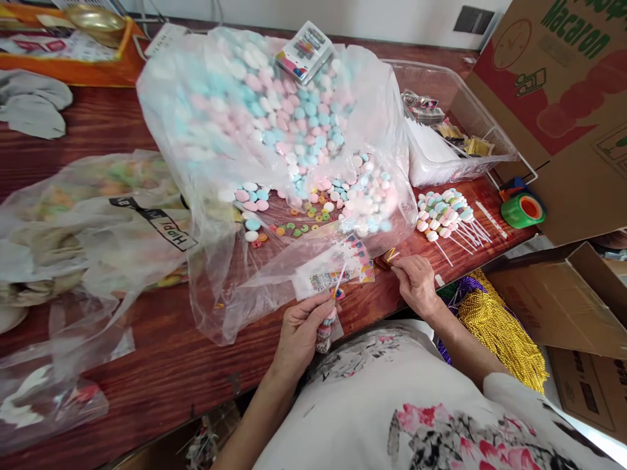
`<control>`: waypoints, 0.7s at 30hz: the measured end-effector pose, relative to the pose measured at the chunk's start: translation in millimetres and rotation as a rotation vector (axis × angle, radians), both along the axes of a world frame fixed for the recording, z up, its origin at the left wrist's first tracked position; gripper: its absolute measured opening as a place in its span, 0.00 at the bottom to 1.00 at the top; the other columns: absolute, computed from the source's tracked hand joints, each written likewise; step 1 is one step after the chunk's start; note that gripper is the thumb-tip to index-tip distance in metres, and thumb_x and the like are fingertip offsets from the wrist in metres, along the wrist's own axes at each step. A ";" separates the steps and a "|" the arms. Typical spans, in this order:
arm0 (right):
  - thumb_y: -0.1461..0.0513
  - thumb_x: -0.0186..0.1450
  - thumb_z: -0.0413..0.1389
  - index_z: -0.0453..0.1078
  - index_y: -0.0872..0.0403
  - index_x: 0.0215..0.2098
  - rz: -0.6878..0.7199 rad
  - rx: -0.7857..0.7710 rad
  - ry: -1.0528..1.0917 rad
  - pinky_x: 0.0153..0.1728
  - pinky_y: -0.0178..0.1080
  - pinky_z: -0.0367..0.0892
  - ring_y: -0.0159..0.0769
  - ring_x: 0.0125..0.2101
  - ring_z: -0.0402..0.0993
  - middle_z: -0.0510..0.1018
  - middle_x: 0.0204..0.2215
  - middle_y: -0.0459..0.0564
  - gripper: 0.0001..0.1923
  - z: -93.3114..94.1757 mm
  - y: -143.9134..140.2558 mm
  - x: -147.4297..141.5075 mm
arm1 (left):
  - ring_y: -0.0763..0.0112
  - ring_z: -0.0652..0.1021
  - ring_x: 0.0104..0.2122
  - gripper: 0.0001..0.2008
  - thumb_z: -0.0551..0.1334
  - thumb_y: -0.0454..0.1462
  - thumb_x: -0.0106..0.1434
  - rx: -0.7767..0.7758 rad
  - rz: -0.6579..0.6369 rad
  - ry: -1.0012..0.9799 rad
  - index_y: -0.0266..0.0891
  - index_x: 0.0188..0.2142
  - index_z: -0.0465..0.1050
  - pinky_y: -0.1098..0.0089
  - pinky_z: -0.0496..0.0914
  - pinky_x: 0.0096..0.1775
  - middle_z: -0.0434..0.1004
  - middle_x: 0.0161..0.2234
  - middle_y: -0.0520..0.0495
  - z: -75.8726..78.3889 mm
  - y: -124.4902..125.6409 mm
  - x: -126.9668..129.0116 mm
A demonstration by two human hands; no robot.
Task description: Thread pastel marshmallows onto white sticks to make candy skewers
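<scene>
Green letters are spelling "Macaron" on the cardboard box (563,117), a creased strip (169,234) on the plastic bag (115,245) is showing "HAP", while print on the white packets (318,273) and small case (304,51) is running too fine to read

Head-worn view — forward, downward, near both hands (302,325) (417,282)

The left hand (307,321) pinches a bagged marshmallow skewer (325,334); at its two o'clock, the right hand (416,282) has yellow twist ties (392,254) at its fingertips. Unbagged skewers (443,214) lie at its one o'clock.
</scene>
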State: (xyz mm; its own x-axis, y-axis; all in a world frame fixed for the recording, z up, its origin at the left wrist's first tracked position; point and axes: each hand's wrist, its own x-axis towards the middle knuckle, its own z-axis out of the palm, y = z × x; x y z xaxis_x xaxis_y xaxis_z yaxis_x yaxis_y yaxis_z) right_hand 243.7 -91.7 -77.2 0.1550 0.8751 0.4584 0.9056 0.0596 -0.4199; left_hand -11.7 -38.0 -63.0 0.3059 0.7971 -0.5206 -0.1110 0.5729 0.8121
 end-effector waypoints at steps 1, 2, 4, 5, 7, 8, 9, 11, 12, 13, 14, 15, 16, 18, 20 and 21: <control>0.65 0.69 0.50 0.72 0.52 0.37 0.030 0.018 0.013 0.37 0.42 0.63 0.38 0.35 0.70 0.78 0.32 0.51 0.08 0.0 -1.9 0.7 | 0.80 0.70 0.20 0.16 0.73 0.44 0.49 0.006 -0.010 0.011 0.38 0.35 0.81 0.78 0.64 0.24 0.77 0.24 0.50 1.8 -0.5 0.8; 0.66 0.69 0.49 0.72 0.52 0.37 0.071 0.025 0.019 0.37 0.41 0.63 0.38 0.34 0.70 0.78 0.31 0.51 0.09 -0.1 -4.2 1.3 | 0.80 0.69 0.20 0.15 0.72 0.44 0.49 0.016 -0.023 0.024 0.37 0.34 0.81 0.78 0.62 0.23 0.76 0.23 0.51 3.9 -1.0 1.5; 0.67 0.68 0.48 0.72 0.53 0.39 0.177 0.005 0.001 0.36 0.41 0.63 0.37 0.33 0.68 0.77 0.31 0.51 0.11 -0.4 -9.6 2.6 | 0.81 0.67 0.19 0.14 0.72 0.45 0.50 0.055 -0.051 0.065 0.37 0.32 0.81 0.78 0.61 0.22 0.73 0.21 0.52 8.7 -1.9 2.4; 0.68 0.68 0.48 0.73 0.53 0.39 0.232 -0.022 -0.027 0.36 0.41 0.62 0.37 0.33 0.68 0.77 0.31 0.51 0.11 -0.7 -12.6 3.2 | 0.81 0.67 0.20 0.14 0.71 0.44 0.51 0.083 -0.061 0.090 0.37 0.32 0.81 0.78 0.61 0.23 0.73 0.21 0.52 11.1 -2.3 2.7; 0.68 0.67 0.49 0.74 0.54 0.39 0.327 -0.087 -0.110 0.36 0.41 0.60 0.36 0.33 0.66 0.76 0.31 0.51 0.11 -0.8 -18.2 4.1 | 0.80 0.68 0.21 0.13 0.70 0.44 0.52 0.134 -0.075 0.137 0.37 0.32 0.81 0.77 0.62 0.24 0.72 0.22 0.52 15.5 -2.7 3.3; 0.68 0.66 0.50 0.74 0.54 0.39 0.362 -0.119 -0.159 0.37 0.42 0.58 0.36 0.33 0.66 0.76 0.30 0.50 0.11 -0.2 -20.6 4.2 | 0.79 0.68 0.22 0.12 0.70 0.43 0.52 0.155 -0.079 0.154 0.37 0.32 0.81 0.76 0.62 0.25 0.73 0.22 0.52 17.2 -2.7 3.8; 0.68 0.65 0.51 0.74 0.54 0.39 0.383 -0.150 -0.208 0.38 0.42 0.56 0.36 0.34 0.65 0.76 0.30 0.50 0.11 1.1 -22.6 4.1 | 0.78 0.68 0.22 0.11 0.70 0.43 0.52 0.172 -0.081 0.169 0.37 0.31 0.81 0.76 0.63 0.25 0.73 0.23 0.52 18.5 -2.6 4.6; 0.68 0.64 0.53 0.75 0.52 0.39 0.370 -0.194 -0.286 0.41 0.45 0.53 0.37 0.37 0.65 0.76 0.30 0.49 0.10 5.9 -25.4 2.7 | 0.78 0.68 0.23 0.10 0.69 0.42 0.53 0.198 -0.082 0.189 0.37 0.30 0.81 0.76 0.63 0.26 0.73 0.23 0.52 20.2 -2.4 6.4; 0.67 0.64 0.54 0.75 0.51 0.39 0.343 -0.209 -0.312 0.43 0.46 0.51 0.39 0.40 0.65 0.76 0.32 0.49 0.10 9.2 -26.3 1.5 | 0.78 0.68 0.24 0.10 0.69 0.42 0.53 0.209 -0.083 0.197 0.37 0.30 0.81 0.75 0.64 0.27 0.73 0.24 0.52 20.6 -2.2 7.3; 0.67 0.64 0.54 0.75 0.51 0.39 0.312 -0.220 -0.326 0.44 0.47 0.50 0.40 0.42 0.64 0.77 0.35 0.49 0.09 12.7 -27.0 0.0 | 0.78 0.68 0.24 0.09 0.69 0.42 0.53 0.220 -0.085 0.203 0.37 0.30 0.81 0.75 0.64 0.28 0.73 0.24 0.52 20.7 -2.0 8.2; 0.66 0.64 0.55 0.74 0.51 0.40 0.282 -0.228 -0.332 0.46 0.48 0.49 0.41 0.45 0.64 0.77 0.38 0.50 0.09 16.0 -27.5 -1.7 | 0.78 0.69 0.24 0.09 0.69 0.42 0.54 0.231 -0.089 0.206 0.37 0.30 0.81 0.75 0.64 0.28 0.73 0.24 0.52 20.8 -1.7 8.9; 0.65 0.64 0.55 0.74 0.51 0.40 0.261 -0.233 -0.330 0.47 0.49 0.49 0.42 0.47 0.63 0.77 0.41 0.50 0.08 18.5 -27.8 -3.5 | 0.78 0.69 0.25 0.09 0.68 0.42 0.54 0.244 -0.093 0.208 0.38 0.30 0.81 0.75 0.65 0.29 0.73 0.24 0.51 20.8 -1.5 9.5; 0.65 0.65 0.55 0.74 0.51 0.41 0.250 -0.236 -0.323 0.47 0.49 0.48 0.43 0.48 0.62 0.77 0.42 0.51 0.08 20.1 -27.9 -5.1 | 0.77 0.69 0.25 0.09 0.68 0.42 0.54 0.256 -0.097 0.210 0.38 0.29 0.80 0.75 0.65 0.29 0.73 0.25 0.51 20.8 -1.2 9.9; 0.64 0.65 0.55 0.74 0.51 0.41 0.242 -0.237 -0.299 0.47 0.49 0.48 0.43 0.48 0.62 0.77 0.43 0.51 0.08 19.2 -27.1 -7.3 | 0.77 0.69 0.25 0.09 0.68 0.42 0.53 0.271 -0.101 0.215 0.38 0.29 0.80 0.74 0.65 0.29 0.73 0.24 0.51 21.1 -0.8 10.6; 0.66 0.65 0.55 0.74 0.51 0.38 0.251 -0.236 -0.266 0.46 0.47 0.49 0.41 0.46 0.63 0.77 0.40 0.49 0.07 13.8 -25.4 -7.5 | 0.76 0.69 0.24 0.10 0.69 0.43 0.53 0.261 -0.097 0.221 0.38 0.29 0.80 0.75 0.65 0.27 0.73 0.24 0.51 22.3 -1.0 11.2; 0.67 0.65 0.54 0.74 0.52 0.37 0.258 -0.237 -0.249 0.45 0.47 0.50 0.41 0.45 0.64 0.77 0.38 0.49 0.07 10.3 -24.5 -6.9 | 0.76 0.69 0.24 0.10 0.69 0.43 0.52 0.245 -0.093 0.223 0.38 0.29 0.81 0.75 0.65 0.27 0.73 0.24 0.50 23.3 -1.4 11.7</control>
State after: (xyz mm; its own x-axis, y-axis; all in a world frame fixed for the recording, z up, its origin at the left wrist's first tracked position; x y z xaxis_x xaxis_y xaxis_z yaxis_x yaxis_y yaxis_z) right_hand 236.8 -116.3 -66.8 -0.1732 0.9564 0.2352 0.9491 0.2259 -0.2196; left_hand 0.0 -39.4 -39.6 0.2836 0.8808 -0.3792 0.1284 0.3570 0.9252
